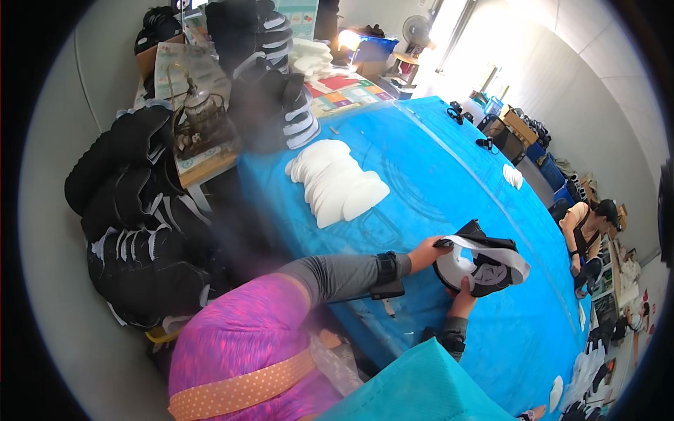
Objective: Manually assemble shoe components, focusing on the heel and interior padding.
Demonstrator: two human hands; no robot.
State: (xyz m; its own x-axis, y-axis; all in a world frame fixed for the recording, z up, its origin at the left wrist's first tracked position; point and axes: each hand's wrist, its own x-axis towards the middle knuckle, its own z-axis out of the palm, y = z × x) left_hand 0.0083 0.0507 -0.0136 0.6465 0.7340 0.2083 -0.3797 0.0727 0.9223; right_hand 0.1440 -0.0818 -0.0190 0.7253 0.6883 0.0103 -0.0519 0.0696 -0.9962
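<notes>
Black shoe upper (pixel 484 263) shows white lining inside.

A blue-covered table (pixel 435 175) carries fanned white insoles (pixel 335 181).

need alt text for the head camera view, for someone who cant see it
Seen from above, a person's left hand and right hand hold a black and white shoe upper over a blue-covered table. A fanned stack of white insoles lies further along it, and black shoe uppers are piled at the left.
</notes>
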